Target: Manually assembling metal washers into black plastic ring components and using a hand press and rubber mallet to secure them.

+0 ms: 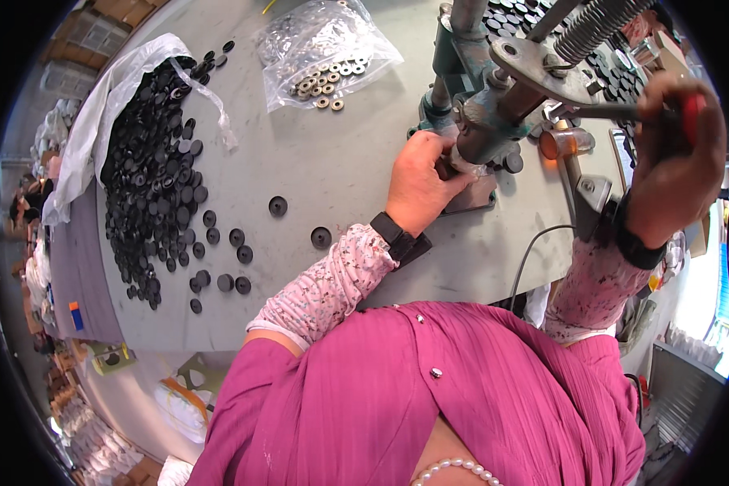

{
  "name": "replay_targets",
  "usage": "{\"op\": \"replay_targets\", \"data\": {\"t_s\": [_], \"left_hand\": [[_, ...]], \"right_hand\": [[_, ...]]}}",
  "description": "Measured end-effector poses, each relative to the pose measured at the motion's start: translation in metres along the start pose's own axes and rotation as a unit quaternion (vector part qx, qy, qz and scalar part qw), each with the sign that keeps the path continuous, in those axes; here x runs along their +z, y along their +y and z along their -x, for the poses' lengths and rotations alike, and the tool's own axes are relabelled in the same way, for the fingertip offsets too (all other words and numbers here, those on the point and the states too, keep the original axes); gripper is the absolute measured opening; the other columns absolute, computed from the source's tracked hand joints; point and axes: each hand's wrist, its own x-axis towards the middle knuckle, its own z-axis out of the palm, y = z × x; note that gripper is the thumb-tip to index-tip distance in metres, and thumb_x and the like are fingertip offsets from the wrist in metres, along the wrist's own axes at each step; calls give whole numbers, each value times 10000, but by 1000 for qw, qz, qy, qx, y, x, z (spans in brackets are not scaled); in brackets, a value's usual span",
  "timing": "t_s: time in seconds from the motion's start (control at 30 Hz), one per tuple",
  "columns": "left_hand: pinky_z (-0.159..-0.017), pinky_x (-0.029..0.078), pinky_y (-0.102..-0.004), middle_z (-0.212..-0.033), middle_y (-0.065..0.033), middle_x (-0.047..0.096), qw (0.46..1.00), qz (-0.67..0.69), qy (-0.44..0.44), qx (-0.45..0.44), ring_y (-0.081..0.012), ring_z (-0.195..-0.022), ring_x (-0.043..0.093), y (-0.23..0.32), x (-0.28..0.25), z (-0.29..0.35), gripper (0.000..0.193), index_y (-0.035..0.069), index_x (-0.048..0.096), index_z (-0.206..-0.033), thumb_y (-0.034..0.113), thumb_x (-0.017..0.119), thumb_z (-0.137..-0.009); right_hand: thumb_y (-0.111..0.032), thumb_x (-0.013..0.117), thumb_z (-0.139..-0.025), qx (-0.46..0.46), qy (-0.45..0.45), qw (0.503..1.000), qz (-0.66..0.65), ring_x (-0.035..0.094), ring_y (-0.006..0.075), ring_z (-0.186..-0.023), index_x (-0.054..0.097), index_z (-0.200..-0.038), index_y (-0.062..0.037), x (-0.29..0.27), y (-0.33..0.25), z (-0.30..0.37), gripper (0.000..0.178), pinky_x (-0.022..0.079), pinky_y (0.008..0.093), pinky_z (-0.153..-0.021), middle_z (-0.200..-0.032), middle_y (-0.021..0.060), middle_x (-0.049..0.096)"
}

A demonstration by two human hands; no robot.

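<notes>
A green-and-grey hand press [484,130] with a coil spring [595,34] stands at the back right of the grey table [275,275]. My left hand [419,180] reaches under its ram, with thumb and fingers closed at the tip. What they hold there is hidden by the fingers and the press head. My right hand [679,162] is raised on the right, wrapped around the press lever [603,112], whose red end [692,120] shows between the fingers. Two black round caps [278,206] lie apart to the left of my left hand.
On the left, a white plastic bag [97,121] spills a heap of black caps [158,162]. A clear bag [300,40] with small metal rings [324,81] lies at the back. More black caps [620,81] are behind the press. An amber bottle [565,143] lies beside it.
</notes>
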Motion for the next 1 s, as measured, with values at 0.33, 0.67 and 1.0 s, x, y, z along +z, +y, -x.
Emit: {"op": "replay_targets", "data": {"t_s": [0.33,0.67,1.0], "left_hand": [[-687,566,-267,-1169,-85,636,994,-36,-15,-103,-158,-885,640,15,-94,45,408,44,692,-1214,8,796,-822],[-627,480,-287,-871,-81,638,990,-112,-38,-82,-175,-702,593,14,-126,95,101,22,722,-930,-4,739,-833],[-640,493,-279,-838,-89,690,970,-60,-226,-59,-170,-697,634,29,-97,87,104,21,770,-930,21,779,-826]], "right_hand": [[-493,575,-1054,-114,-45,974,-189,556,218,-566,450,-1217,-71,-60,122,219,469,498,306,-488,-1273,295,605],[-175,738,-959,-124,-50,953,-272,636,196,-776,461,-1356,-47,-19,52,110,501,525,278,-603,-1191,221,639],[-34,713,-905,-47,-12,997,-60,647,181,-787,597,-1287,-29,23,51,103,399,543,313,-704,-1309,146,568]]}}
